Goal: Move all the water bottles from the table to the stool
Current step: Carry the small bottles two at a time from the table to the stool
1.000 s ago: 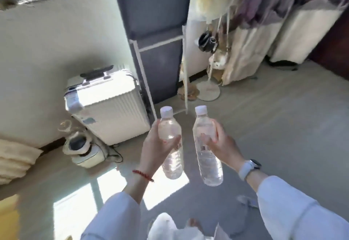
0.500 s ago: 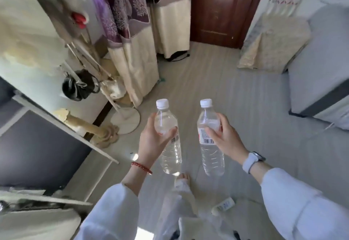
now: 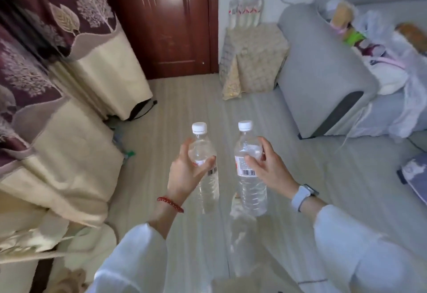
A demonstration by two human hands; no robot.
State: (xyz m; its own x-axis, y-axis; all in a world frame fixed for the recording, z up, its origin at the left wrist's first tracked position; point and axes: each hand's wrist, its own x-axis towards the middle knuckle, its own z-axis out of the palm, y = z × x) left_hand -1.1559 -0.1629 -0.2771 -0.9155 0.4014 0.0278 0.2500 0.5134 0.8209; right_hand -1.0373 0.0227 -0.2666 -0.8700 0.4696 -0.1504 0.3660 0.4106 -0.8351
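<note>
Gripping one clear water bottle each, the left hand is wrapping its bottle and the right hand is wrapping the other bottle, both upright, white-capped, water-filled, held side by side over the floor. Open floor is stretching ahead toward the door, with curtains crowding the left edge and a grey sofa bounding the right.

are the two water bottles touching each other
Apart. The head view shows a strip of floor between the left bottle, held by the left hand, and the right bottle, held by the right hand.
</note>
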